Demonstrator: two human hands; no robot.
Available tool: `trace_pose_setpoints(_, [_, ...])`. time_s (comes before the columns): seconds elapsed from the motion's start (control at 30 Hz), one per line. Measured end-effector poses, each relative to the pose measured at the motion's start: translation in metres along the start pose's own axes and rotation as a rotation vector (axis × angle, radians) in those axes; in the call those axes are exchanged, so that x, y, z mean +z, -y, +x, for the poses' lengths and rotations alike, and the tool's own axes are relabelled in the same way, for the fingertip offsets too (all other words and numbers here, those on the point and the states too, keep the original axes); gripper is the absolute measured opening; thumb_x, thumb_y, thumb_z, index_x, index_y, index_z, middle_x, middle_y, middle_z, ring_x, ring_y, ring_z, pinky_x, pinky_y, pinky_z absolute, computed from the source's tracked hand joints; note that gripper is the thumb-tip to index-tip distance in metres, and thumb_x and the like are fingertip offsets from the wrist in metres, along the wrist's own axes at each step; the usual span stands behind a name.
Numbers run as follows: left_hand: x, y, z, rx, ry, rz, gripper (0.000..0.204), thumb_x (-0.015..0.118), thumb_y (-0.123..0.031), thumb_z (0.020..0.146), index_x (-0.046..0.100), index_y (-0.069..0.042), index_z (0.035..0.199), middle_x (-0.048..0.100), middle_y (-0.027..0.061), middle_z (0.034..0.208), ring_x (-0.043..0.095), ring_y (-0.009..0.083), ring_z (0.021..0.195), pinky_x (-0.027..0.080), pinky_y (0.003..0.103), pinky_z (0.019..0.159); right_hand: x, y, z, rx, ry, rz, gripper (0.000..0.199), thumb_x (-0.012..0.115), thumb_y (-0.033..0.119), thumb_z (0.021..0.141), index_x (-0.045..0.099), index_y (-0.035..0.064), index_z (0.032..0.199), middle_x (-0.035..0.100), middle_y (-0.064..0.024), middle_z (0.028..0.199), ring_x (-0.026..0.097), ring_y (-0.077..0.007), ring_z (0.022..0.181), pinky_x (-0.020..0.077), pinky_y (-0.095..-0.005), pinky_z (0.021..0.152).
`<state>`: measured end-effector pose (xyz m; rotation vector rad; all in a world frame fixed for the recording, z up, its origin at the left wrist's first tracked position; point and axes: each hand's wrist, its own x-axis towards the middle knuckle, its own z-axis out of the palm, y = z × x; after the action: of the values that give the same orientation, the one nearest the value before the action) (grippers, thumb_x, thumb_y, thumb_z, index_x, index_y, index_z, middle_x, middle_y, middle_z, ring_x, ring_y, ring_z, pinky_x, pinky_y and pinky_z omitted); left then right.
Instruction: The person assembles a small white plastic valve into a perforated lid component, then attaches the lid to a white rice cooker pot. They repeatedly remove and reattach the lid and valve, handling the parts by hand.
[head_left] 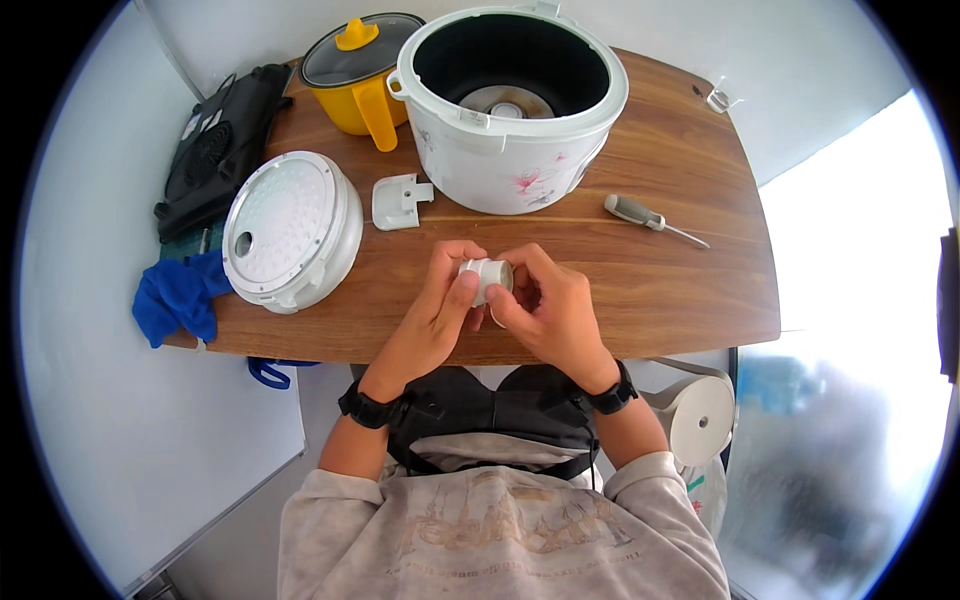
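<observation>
Both hands meet over the near edge of the wooden table [660, 290], gripping a small white cylindrical cap [487, 274]. My left hand [435, 315] holds it from the left with the thumb on its side. My right hand [550, 310] pinches it from the right, fingers curled around its end. Behind the hands stands an open white rice cooker body [510, 110] with a flower print and a dark inner wall. Its detached round white lid [290, 228] lies underside up at the left. A white plastic bracket [398, 200] rests between lid and cooker.
A screwdriver with a grey handle [650, 218] lies to the right of the cooker. A yellow pot with a glass lid [358, 75] stands at the back left. A black bag [215, 145] and a blue cloth [178, 297] sit at the table's left edge.
</observation>
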<state>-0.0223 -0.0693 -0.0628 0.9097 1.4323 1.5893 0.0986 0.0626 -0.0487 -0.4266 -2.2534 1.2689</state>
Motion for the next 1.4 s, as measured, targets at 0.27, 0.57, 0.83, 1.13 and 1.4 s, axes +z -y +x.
trace_pose_setpoints(0.27, [-0.003,-0.047,-0.005,0.052,0.102,0.017,0.06,0.071,-0.027,0.094,0.042,-0.005,0.141,0.057,0.0109,0.125,0.06,0.0179,0.11,0.05,0.033,0.095,-0.022,0.023,-0.002,0.076,-0.006,0.245,0.033,0.071,0.01,0.085,0.062,0.0003,0.115,0.066,-0.0087,0.075,0.065,-0.014,0.063,0.0523,-0.0263,0.06])
trace_pose_setpoints(0.57, [-0.016,-0.068,-0.005,-0.093,0.216,0.09,0.058,0.074,-0.029,0.092,0.051,-0.003,0.138,0.061,0.0104,0.124,0.062,0.0172,0.109,0.051,0.03,0.093,-0.031,0.051,-0.012,0.106,-0.003,0.183,0.033,0.073,0.009,0.087,0.063,0.0015,0.117,0.071,-0.0108,0.086,0.07,-0.0159,0.072,0.0563,-0.027,0.067])
trace_pose_setpoints(0.83, [-0.028,-0.066,0.0,-0.2,0.335,0.014,0.058,0.076,-0.029,0.09,0.052,-0.004,0.136,0.062,0.0081,0.12,0.062,0.015,0.105,0.052,0.03,0.091,-0.028,0.064,-0.017,0.095,-0.032,0.107,0.033,0.075,0.009,0.084,0.062,0.0018,0.114,0.072,-0.0104,0.086,0.07,-0.0165,0.072,0.0566,-0.0271,0.068])
trace_pose_setpoints(1.13, [-0.014,-0.076,0.01,-0.14,0.334,0.06,0.056,0.075,-0.019,0.09,0.052,-0.003,0.139,0.063,0.0084,0.121,0.062,0.0145,0.107,0.052,0.029,0.093,-0.036,0.056,-0.021,0.15,-0.081,0.146,0.032,0.075,0.008,0.083,0.062,0.0015,0.111,0.072,-0.01,0.084,0.07,-0.0159,0.069,0.0568,-0.0275,0.066])
trace_pose_setpoints(1.4, [0.012,-0.069,0.01,-0.218,0.25,-0.009,0.049,0.071,-0.024,0.094,0.056,-0.001,0.135,0.065,0.0055,0.107,0.062,0.0098,0.094,0.051,0.024,0.081,-0.06,0.042,-0.022,0.089,-0.008,0.171,0.033,0.076,0.007,0.081,0.064,0.0012,0.111,0.07,-0.0092,0.085,0.069,-0.0155,0.07,0.0569,-0.0268,0.066])
